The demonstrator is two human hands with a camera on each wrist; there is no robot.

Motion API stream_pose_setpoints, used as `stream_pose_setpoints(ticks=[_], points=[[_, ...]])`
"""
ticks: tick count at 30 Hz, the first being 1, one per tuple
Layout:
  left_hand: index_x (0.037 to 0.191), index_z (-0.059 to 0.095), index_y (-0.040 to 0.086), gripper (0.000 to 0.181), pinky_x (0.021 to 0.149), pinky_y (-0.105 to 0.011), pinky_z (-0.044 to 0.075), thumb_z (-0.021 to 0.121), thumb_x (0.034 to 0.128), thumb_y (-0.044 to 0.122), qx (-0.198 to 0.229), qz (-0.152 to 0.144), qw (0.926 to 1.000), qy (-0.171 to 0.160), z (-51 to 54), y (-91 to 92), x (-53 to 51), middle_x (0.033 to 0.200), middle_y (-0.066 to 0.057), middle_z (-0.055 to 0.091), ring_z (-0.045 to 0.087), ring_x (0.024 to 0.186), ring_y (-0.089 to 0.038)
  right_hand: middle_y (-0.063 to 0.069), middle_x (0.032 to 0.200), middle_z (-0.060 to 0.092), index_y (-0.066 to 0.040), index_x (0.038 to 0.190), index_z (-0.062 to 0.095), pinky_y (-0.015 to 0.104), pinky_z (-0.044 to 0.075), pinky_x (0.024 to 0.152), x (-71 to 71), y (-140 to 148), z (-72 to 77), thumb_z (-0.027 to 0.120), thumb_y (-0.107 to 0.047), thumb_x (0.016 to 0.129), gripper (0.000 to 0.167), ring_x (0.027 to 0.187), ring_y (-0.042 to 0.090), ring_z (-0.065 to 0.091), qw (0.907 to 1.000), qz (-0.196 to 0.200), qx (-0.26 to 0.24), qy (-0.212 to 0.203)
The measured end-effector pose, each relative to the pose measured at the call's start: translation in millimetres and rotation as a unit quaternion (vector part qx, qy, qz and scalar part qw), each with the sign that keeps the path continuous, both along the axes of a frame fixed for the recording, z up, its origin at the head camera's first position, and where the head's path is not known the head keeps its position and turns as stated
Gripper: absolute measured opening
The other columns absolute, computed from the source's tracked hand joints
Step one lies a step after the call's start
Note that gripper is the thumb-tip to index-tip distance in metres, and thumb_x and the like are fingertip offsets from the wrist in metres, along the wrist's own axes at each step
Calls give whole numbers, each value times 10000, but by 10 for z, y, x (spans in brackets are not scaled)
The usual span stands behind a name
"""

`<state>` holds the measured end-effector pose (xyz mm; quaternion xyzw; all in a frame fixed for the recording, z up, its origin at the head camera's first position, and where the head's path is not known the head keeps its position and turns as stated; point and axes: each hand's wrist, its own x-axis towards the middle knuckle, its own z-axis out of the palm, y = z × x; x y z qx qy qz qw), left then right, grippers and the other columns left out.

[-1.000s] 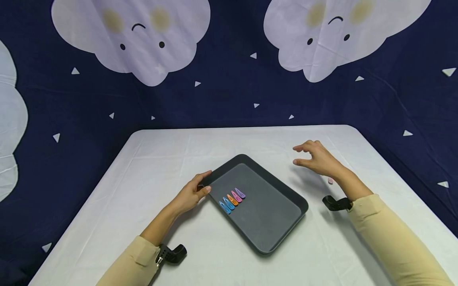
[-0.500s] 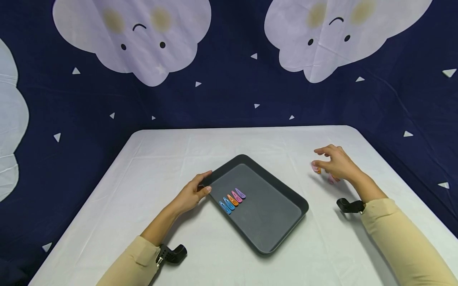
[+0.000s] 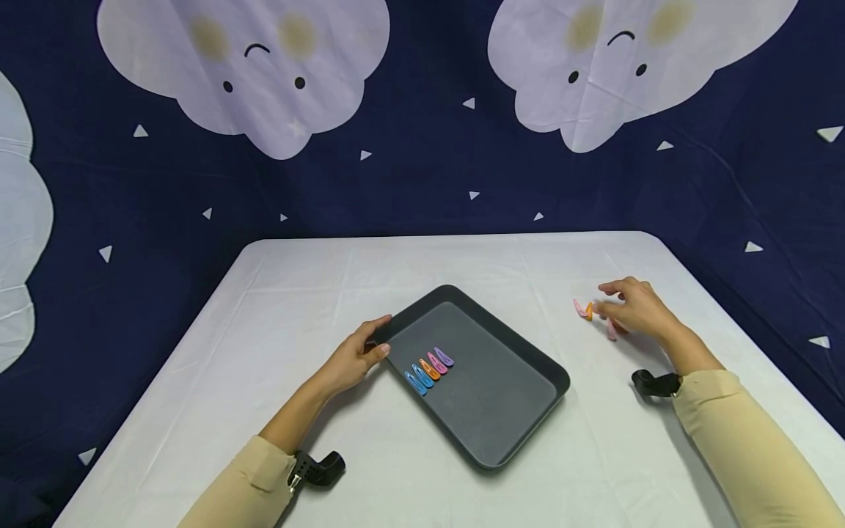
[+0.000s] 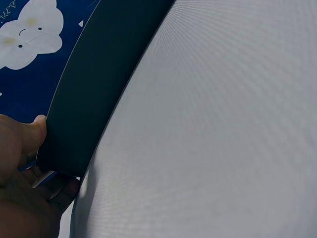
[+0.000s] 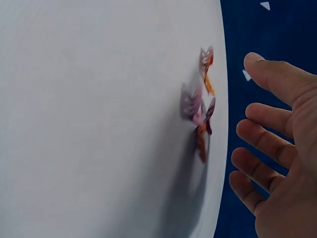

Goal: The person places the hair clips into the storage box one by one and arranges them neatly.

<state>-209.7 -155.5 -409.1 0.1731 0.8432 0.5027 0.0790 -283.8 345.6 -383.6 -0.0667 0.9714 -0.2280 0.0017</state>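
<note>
My left hand point(image 3: 350, 361) grips the left corner of a dark grey baking tray point(image 3: 491, 381), thumb over the rim. The left wrist view shows the thumb on one side of the tray wall point(image 4: 94, 84) and fingers on the other. Inside the tray lies a slanted row of several snap hair clips, blue, orange point(image 3: 429, 369), pink and purple. My right hand point(image 3: 639, 309), fingers relaxed and apart, hovers by a loose heap of hair clips point(image 3: 589, 312) on the table. In the right wrist view, the heaped clips point(image 5: 199, 106) sit apart from the fingertips; the hand partly hides them in the head view.
A white cloth covers the table point(image 3: 317, 293). Behind it hangs a dark blue backdrop point(image 3: 422, 191) with clouds and small white triangles. Black wrist-worn cameras sit on the left wrist point(image 3: 318, 469) and the right wrist point(image 3: 653, 383).
My right hand has moved right and slightly toward me, away from the tray to the loose hair clips, uncovering some of them. My left hand and the tray have stayed put.
</note>
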Motion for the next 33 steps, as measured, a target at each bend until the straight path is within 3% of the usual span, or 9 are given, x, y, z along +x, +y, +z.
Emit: stream_pose_setpoints(ticks=[10,19,33], points=[[1472,309,85,543,760,-214,445,512,971,134,25,-18,10000,-17,6,7,6,1384,-207,414,509,1018,-254,300,1183,525,71,1250,539,476,378,794,-24,133,-128,663,-334,852,582,1033,416,427,9995,-29,270,-159],[1471,312,89,546,807,-238,452,517,967,130,6,16,10000,19,-2,-5,9,1398,-210,408,511,1050,-256,324,1208,510,91,1246,532,564,342,853,-29,178,-162,676,-406,838,659,1067,471,389,9996,-65,229,-154],[1472,311,87,547,816,-251,457,516,967,127,-14,38,10000,39,11,-1,18,1391,-210,415,514,1059,-256,334,1217,478,72,1234,553,583,328,847,-29,171,-178,683,-386,831,623,1059,470,371,9989,-121,416,-184]])
